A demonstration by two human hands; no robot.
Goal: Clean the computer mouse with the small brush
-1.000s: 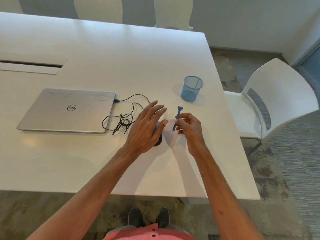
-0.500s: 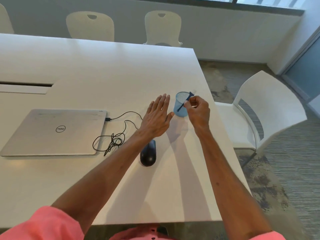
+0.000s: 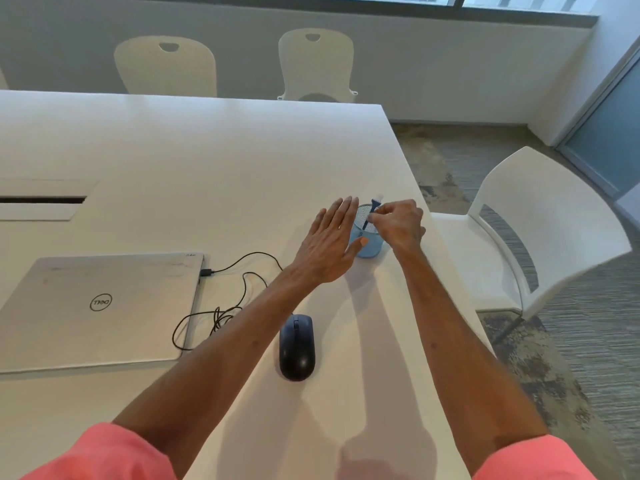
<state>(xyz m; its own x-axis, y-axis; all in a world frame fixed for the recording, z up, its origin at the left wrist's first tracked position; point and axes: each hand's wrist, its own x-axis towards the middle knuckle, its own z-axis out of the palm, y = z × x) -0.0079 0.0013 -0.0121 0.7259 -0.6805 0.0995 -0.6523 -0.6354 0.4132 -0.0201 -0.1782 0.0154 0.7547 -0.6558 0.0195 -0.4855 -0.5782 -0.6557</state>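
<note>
The dark computer mouse [image 3: 297,346] lies flat on the white table [image 3: 207,161], nose pointing away from the person, w/ no hand on it. The left forearm crosses just above its nose. Beyond the mouse and slightly right stands a blue mesh cup [image 3: 373,244]. The small brush [image 3: 370,213] leans in it, lower end inside, pale-tipped upper end poking over the rim. The right hand [image 3: 398,225], beyond-right of the mouse, pinches the brush stem btwn thumb and curled fingertips, directly above the cup's mouth. The left hand [image 3: 327,245], straight beyond the mouse, is spread flat w/ fingers straight and together, gripping nothing. Its thumb tip overlaps the cup's near wall; can't tell if it touches. The mouse's cable [image 3: 239,268] runs left into a loose tangle, then to a plug in a closed silver laptop [image 3: 100,306] left of the mouse. 1 white chair [image 3: 540,216] sits right of the mouse, off the table; 2 more chairs [image 3: 166,67] [image 3: 316,64] stand far beyond it.
</note>
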